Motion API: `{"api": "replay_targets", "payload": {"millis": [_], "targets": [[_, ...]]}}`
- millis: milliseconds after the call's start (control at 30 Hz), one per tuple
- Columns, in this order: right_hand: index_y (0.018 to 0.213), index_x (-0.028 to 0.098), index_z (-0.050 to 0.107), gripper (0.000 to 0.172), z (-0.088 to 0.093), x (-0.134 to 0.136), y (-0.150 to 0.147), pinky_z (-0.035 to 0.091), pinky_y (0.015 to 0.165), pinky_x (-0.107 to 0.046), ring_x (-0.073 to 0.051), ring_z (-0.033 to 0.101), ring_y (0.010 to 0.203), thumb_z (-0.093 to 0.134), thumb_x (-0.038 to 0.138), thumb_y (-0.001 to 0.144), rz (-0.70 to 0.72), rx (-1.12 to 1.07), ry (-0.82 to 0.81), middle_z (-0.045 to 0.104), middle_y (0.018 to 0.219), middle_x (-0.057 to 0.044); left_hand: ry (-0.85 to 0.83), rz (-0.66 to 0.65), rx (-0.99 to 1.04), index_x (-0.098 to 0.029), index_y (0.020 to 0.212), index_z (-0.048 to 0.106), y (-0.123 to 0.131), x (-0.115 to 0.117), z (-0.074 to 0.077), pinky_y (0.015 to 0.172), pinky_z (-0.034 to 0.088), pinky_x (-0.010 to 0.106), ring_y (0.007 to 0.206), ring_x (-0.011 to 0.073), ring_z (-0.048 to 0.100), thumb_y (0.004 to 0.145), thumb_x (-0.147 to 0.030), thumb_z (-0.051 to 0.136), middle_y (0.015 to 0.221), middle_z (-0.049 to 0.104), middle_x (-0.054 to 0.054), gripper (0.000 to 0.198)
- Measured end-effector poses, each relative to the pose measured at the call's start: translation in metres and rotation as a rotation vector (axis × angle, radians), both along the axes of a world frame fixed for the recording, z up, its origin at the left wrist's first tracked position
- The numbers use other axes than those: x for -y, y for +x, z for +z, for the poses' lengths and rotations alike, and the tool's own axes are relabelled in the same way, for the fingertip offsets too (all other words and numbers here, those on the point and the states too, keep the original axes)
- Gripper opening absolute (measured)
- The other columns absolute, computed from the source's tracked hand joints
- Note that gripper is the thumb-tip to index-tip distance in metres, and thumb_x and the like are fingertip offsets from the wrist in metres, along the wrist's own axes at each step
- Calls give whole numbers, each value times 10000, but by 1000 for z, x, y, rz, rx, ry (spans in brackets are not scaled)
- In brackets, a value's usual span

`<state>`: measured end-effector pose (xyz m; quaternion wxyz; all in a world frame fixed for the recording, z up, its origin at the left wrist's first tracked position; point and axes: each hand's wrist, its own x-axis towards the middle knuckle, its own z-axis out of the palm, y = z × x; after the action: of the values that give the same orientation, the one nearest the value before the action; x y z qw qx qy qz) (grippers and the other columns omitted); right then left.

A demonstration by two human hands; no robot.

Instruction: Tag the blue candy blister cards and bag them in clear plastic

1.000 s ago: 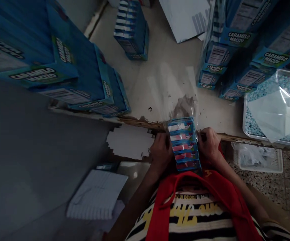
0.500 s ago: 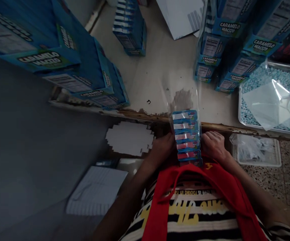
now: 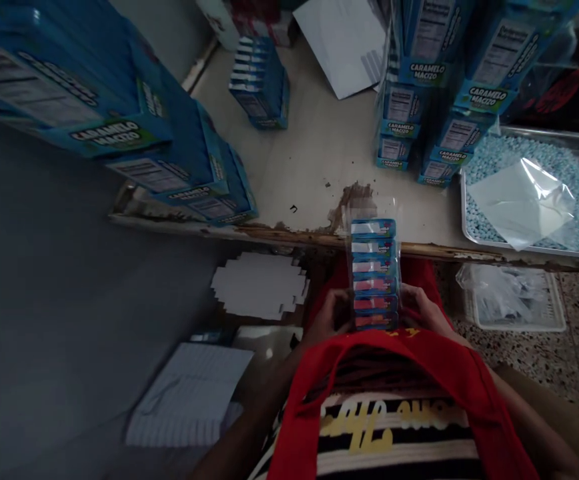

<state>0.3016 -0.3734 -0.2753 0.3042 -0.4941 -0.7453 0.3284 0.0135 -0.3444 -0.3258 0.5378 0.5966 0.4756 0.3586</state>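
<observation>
Upright in front of my apron is a display pack of small blue candy boxes [image 3: 374, 267] inside a clear plastic bag [image 3: 369, 211]. Its upper end overlaps the table's front edge in this view. My left hand [image 3: 333, 312] grips the left side of the pack, fingers curled and partly hidden behind it. On the opposite side my right hand [image 3: 422, 307] holds the pack too, with its fingertips out of sight. Pale and pinkish strips show on the box tops.
Tall stacks of blue cartons [image 3: 119, 133] line the table's left, with bagged stacks [image 3: 452, 133] at right. A small carton [image 3: 259, 83] and white sheets [image 3: 342, 47] lie farther back. A metal tray [image 3: 534, 248] holds light-blue candies. Below are a white basket [image 3: 544, 327] and stacked cardboard [image 3: 259, 283].
My hands have gone from fists beside the bag to a lower hold along the pack's sides. The bag's loose top reaches less far over the table. The camera view has shifted slightly.
</observation>
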Motion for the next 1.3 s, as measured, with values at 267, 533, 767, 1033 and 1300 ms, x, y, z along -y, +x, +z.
{"api": "replay_targets", "payload": {"millis": [267,533,767,1033,1300], "targets": [[1559,229,515,669,11,-30,-35,613,1040,-412,-257,704,1226,530,130,897,-234,-27,339,698,1381,-137,-18,191,-43,-236,1535,563,28,-16,38,1110,574,463,1336,324,668,850,-462,791,1469,671,147,757],[1679,244,340,776,1,-52,-46,599,1112,-460,-302,641,1393,660,212,972,-318,56,254,610,1550,-161,60,109,-166,-234,1601,493,33,-59,43,1143,547,452,1435,296,602,921,-319,710,1498,664,132,719],[1615,247,479,600,-2,-58,-54,658,971,-323,-245,777,1172,559,161,1026,-325,112,402,742,1382,-111,221,96,-225,-173,1582,527,32,-55,25,1110,569,422,1359,311,661,976,-301,552,1487,668,155,619],[1322,211,745,336,-10,-68,-55,670,827,-258,-217,832,878,581,209,1029,-412,147,411,841,1086,-78,218,191,-216,-236,1442,682,43,-57,19,1141,551,440,1282,322,699,913,-196,521,1339,755,116,555],[1678,274,376,947,2,-67,-41,595,1116,-449,-323,643,1391,761,646,897,-308,-357,-53,562,1609,-115,-431,67,465,-320,1726,215,9,-90,84,1191,494,530,1477,417,534,615,-426,988,1635,522,168,1357]]}}
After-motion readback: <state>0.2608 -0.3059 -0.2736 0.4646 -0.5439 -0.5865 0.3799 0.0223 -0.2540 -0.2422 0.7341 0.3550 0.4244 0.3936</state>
